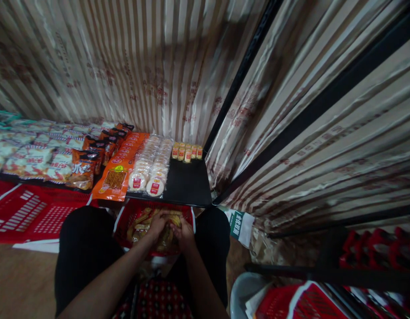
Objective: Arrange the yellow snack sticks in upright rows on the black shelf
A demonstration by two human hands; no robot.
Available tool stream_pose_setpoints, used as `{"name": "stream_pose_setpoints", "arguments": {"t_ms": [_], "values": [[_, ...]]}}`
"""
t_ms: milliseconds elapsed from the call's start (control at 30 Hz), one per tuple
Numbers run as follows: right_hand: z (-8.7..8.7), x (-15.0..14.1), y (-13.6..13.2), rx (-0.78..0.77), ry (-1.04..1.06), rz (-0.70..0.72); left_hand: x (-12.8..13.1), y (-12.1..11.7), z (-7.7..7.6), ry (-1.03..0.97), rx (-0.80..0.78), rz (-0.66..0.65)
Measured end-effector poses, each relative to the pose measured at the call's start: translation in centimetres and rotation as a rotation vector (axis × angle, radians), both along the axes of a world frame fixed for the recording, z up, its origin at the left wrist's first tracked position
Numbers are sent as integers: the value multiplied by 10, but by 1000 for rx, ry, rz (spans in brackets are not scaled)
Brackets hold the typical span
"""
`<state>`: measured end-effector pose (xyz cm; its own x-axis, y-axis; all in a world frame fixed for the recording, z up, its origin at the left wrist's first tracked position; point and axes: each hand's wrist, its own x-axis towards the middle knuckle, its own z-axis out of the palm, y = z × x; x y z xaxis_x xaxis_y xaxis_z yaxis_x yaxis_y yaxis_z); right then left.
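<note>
A red basket (118, 228) stands between my knees, below the shelf's front edge. Inside lie several yellow-brown snack packets (141, 218) in clear wrappers. Both hands are over the basket, close together. My left hand (157, 223) has its fingers closed at the left end of a yellow snack packet (174, 218). Curled around the packet's right side is my right hand (185, 232). Part of this packet is hidden behind the fingers, and the dim light blurs its details.
On the black shelf (188, 181) sit small yellow packs (188, 153), round white crackers (154, 186), an orange snack bag (113, 181) and rows of white bags (37, 159). Another red basket (55, 212) is at left. Black metal poles (244, 66) cross the striped sheeting.
</note>
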<state>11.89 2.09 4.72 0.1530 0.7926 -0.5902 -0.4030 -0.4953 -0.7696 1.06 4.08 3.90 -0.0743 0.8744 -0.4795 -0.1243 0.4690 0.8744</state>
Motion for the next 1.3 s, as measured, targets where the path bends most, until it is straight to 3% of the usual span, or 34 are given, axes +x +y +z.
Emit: {"name": "stream_pose_setpoints", "arguments": {"t_ms": [100,267,500,700,933,1133,1300], "values": [[10,0,1,-61,87,-95,1,-3,5,-32,-8,-2],[20,1,2,-24,111,-132,4,-7,11,-42,-20,1],[31,10,2,-21,131,-39,5,-8,12,-142,10,27],[41,19,0,-11,27,49,5,-5,30,-115,94,54],[33,26,1,117,16,-114,0,0,50,20,172,17],[23,31,0,192,-120,40,-1,6,57,45,196,14],[12,24,0,225,-89,119,3,11,61,32,232,27]]}}
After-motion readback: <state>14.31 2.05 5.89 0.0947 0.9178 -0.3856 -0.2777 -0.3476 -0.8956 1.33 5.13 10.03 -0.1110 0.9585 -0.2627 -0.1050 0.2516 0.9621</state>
